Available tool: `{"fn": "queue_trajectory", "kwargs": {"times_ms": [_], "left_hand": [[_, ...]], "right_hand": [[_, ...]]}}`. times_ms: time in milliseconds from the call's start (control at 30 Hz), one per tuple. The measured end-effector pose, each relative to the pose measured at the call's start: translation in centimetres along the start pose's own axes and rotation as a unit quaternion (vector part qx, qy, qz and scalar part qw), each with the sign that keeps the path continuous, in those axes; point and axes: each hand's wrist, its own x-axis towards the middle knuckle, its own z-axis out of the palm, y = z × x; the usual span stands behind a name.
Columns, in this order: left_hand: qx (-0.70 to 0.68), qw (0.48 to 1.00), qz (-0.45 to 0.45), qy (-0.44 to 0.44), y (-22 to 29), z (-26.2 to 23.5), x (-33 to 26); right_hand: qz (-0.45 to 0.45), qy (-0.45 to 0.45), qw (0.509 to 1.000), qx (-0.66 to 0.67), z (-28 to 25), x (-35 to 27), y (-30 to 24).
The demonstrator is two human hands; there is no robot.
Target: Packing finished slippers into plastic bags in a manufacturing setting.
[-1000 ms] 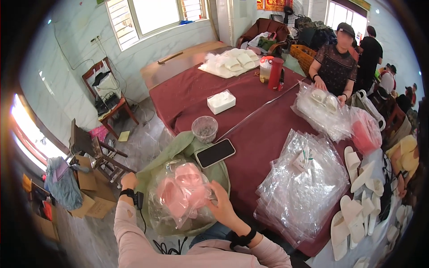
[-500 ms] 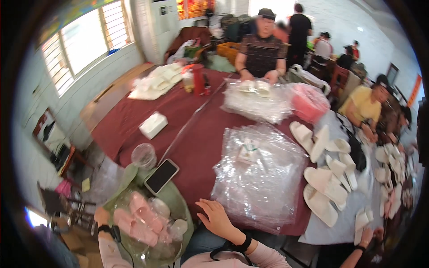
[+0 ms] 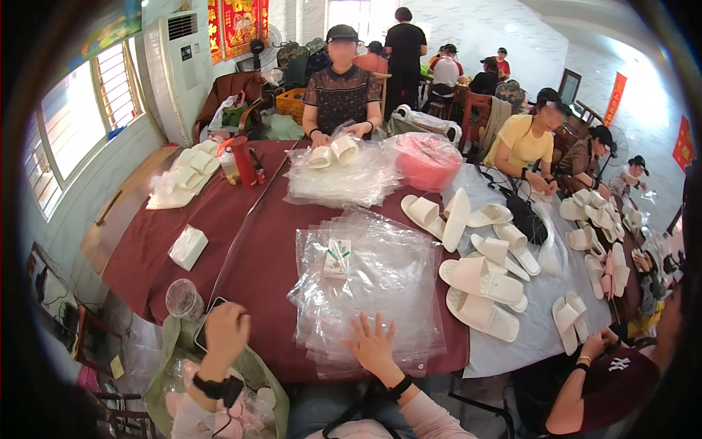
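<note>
My right hand (image 3: 373, 344) lies with spread fingers on the near part of a stack of clear plastic bags (image 3: 395, 285). A small white and green box (image 3: 337, 258) rests on that stack. To the left, my left hand (image 3: 227, 335) hangs over the phone (image 3: 201, 336), covering most of it; its fingers are loosely bent and I see nothing in them. Under my left forearm is an open green sack (image 3: 272, 388), with bagged pink slippers (image 3: 191, 373) inside, partly hidden by the arm.
White slippers (image 3: 482, 282) lie in pairs right of the bags, on a grey sheet (image 3: 541, 307). A clear cup (image 3: 184, 300) and a white tissue pack (image 3: 188, 247) stand at left. Across the red-covered table, a person handles white slippers (image 3: 334, 152) on plastic. Others work at right.
My left hand has risen from the sack's edge to over the phone. My right hand has moved forward from the table edge onto the bags. The whole view has shifted.
</note>
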Motion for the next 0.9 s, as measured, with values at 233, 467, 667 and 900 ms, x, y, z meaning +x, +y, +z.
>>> {"fn": "queue_trajectory", "kwargs": {"times_ms": [233,467,667,900], "left_hand": [[-0.1,0.988,0.071,-0.093,5.6,13.0,7.6],[0.042,0.959,-0.082,-0.267,11.4,19.3,13.5],[0.106,0.969,-0.056,-0.218,10.4,22.2,14.2],[0.07,0.982,0.047,-0.169,8.4,20.8,18.3]], "right_hand": [[-0.045,0.031,0.998,0.019,0.6,-0.8,1.6],[-0.103,0.001,0.994,0.029,0.4,-1.9,3.5],[-0.137,0.018,0.988,0.063,0.0,-2.3,3.7],[-0.144,-0.052,0.984,0.094,-0.9,-2.1,4.5]]}}
